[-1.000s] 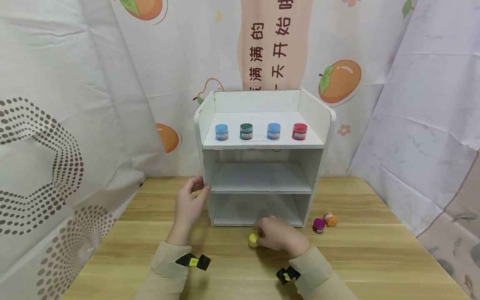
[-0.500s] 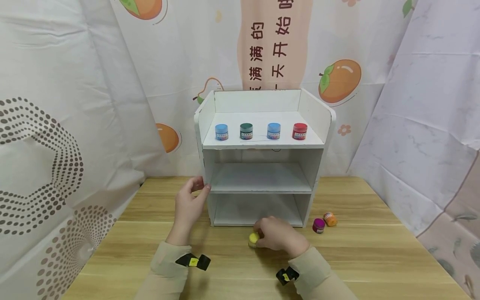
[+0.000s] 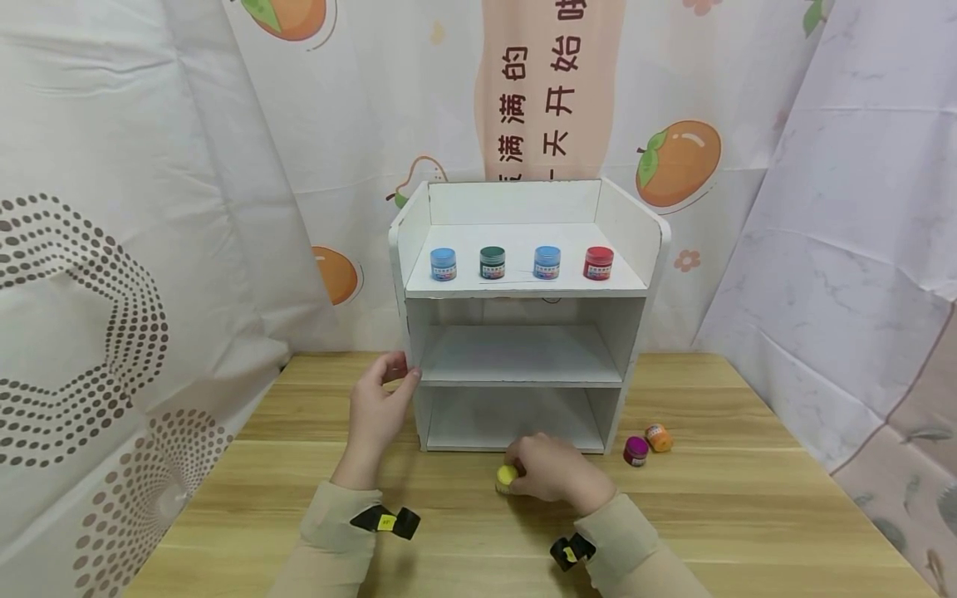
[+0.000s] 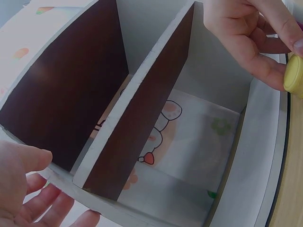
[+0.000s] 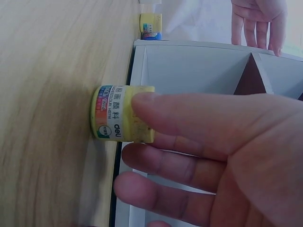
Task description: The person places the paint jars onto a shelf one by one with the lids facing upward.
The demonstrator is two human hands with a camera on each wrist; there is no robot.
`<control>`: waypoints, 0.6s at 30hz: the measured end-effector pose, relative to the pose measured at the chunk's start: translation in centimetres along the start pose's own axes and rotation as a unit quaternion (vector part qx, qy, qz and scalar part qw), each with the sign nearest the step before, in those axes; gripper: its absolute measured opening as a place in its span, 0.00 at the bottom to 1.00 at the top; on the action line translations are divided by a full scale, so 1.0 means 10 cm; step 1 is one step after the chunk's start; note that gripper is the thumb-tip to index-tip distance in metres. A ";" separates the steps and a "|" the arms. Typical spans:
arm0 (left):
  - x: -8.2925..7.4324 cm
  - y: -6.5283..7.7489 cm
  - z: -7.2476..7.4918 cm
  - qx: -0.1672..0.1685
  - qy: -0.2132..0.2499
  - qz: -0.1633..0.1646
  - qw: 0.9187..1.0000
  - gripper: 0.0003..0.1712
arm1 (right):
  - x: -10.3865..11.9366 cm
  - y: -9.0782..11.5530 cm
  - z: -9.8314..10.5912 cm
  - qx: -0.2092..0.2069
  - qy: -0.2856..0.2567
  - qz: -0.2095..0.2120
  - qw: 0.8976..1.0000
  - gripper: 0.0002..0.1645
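Note:
My right hand (image 3: pixel 552 469) pinches a small yellow paint jar (image 3: pixel 504 478) that stands on the table before the white shelf unit (image 3: pixel 523 384). In the right wrist view the thumb lies on the lid of this labelled jar (image 5: pixel 108 113), other fingers behind it. At the unit's left side, my left hand (image 3: pixel 380 407) has its fingertips right at the panel edge. Seen in the left wrist view, the thumb and the relaxed fingers of this left hand (image 4: pixel 35 189) are spread along the panel, with no jar in them.
Two blue jars (image 3: pixel 444 263) (image 3: pixel 547 262), a dark green jar (image 3: pixel 492 262) and a red jar (image 3: pixel 598 262) stand on the top shelf. Right of the unit, a purple jar (image 3: pixel 635 450) sits beside a tipped orange jar (image 3: pixel 659 438). Another yellow jar (image 5: pixel 150 24) shows beyond the unit.

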State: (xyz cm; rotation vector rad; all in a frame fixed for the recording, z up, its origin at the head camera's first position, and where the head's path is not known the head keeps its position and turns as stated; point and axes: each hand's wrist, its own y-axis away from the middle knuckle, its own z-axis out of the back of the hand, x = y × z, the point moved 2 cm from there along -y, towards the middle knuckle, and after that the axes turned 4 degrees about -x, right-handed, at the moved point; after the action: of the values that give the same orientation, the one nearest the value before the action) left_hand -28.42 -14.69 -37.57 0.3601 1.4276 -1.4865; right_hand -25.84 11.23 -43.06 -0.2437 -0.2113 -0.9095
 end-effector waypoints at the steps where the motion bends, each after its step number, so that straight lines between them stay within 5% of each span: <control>1: 0.00 0.00 0.00 0.001 0.001 0.001 1.000 0.16 | 0.00 0.00 0.00 0.000 0.001 -0.001 1.000 0.11; 18: -0.02 0.00 0.00 0.002 0.002 0.000 1.000 0.17 | -0.01 -0.01 -0.01 0.001 -0.004 -0.009 1.000 0.10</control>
State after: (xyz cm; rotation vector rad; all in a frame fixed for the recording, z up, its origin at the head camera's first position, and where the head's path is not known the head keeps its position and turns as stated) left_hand -28.35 -14.62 -37.41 0.3653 1.4274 -1.4885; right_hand -25.93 11.23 -43.13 -0.2443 -0.2223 -0.9268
